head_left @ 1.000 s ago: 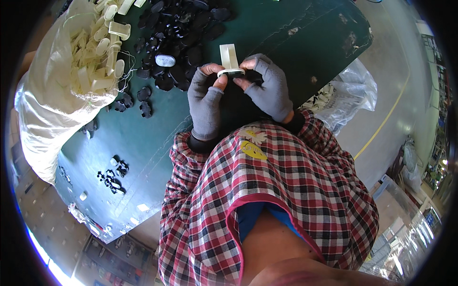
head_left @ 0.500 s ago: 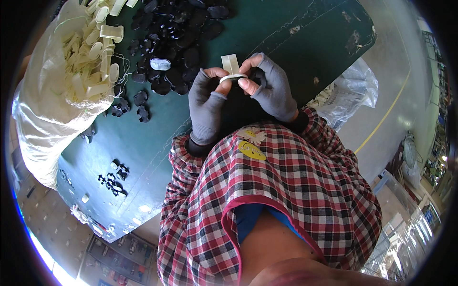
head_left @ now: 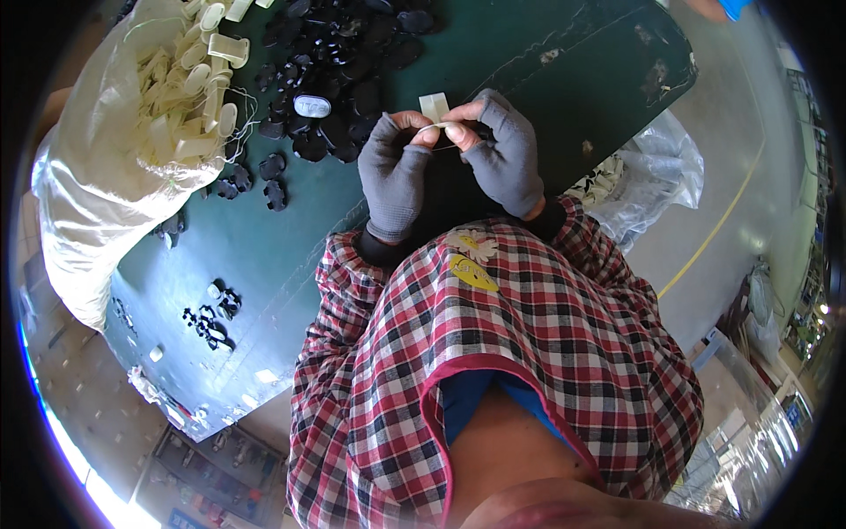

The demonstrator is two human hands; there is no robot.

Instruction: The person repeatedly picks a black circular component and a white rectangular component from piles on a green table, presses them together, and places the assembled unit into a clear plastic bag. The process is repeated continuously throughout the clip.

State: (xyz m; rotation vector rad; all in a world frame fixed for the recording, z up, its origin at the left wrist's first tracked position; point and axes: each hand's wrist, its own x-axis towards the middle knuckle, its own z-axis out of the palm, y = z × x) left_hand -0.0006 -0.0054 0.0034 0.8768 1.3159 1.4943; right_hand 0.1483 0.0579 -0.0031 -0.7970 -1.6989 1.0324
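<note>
**A cream part [head_left: 434,107] pinched from both sides**

From where I stand, the person in the checked smock [head_left: 493,326] has both hands together over the dark green worktop [head_left: 300,247], just in front of the chest. Each hand wears a grey glove that leaves the fingertips bare. The left hand [head_left: 394,181] has thumb and forefinger closed on the near end of the cream part, on its left side; the right hand [head_left: 504,159] pinches it the same way from the right. Its flat tab sticks out beyond the fingers, away from the body, while the fingers hide much of the near end.

Beyond the left hand lies a heap of black pieces [head_left: 339,70], with a silvery oval piece [head_left: 312,107] at its edge. Farther left, a white sack [head_left: 97,212] gapes open, full of cream pieces [head_left: 181,115]. A small cluster of black bits [head_left: 207,326] sits on the worktop nearer its lower left corner. Past the right forearm, a clear plastic bag [head_left: 656,176] shows beside the worktop, and a yellow line [head_left: 714,220] runs along the floor [head_left: 731,167].
</note>
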